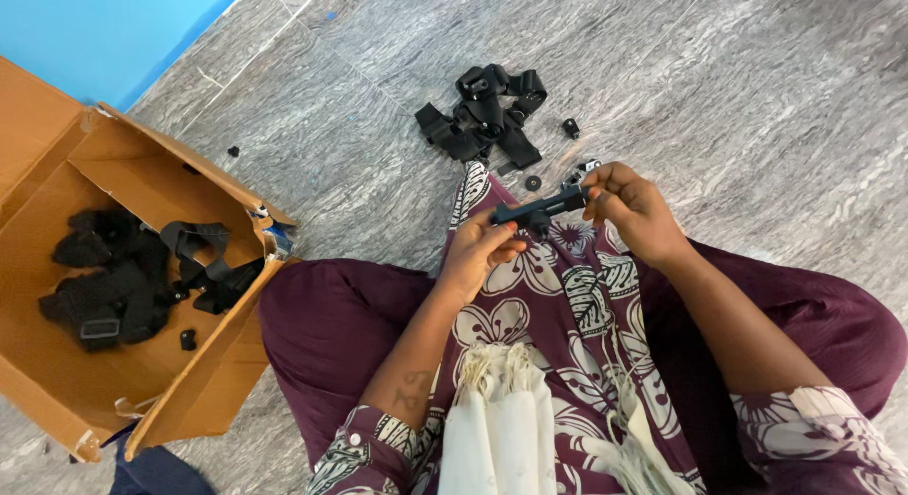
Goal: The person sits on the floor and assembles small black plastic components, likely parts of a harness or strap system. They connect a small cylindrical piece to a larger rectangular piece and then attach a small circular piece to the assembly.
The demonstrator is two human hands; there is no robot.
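Hands clamped on black bar-shaped part (541,209) over my lap: left hand (480,250) gripped one end, right hand (632,209) other. Strap pile (484,114) lay on floor (757,98) ahead.

Matt black plastic bar (539,211); matt black webbing straps (484,117) on a smooth, veined grey stone floor (757,88); plain brown corrugated cardboard box (123,164); printed maroon cloth garment (558,306) with cream fringe.

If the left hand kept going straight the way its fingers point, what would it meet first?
The left hand points up and right along the black bar-shaped part it grips. Going on, it would probably meet the right hand holding the bar's other end first, though depth is hard to judge.
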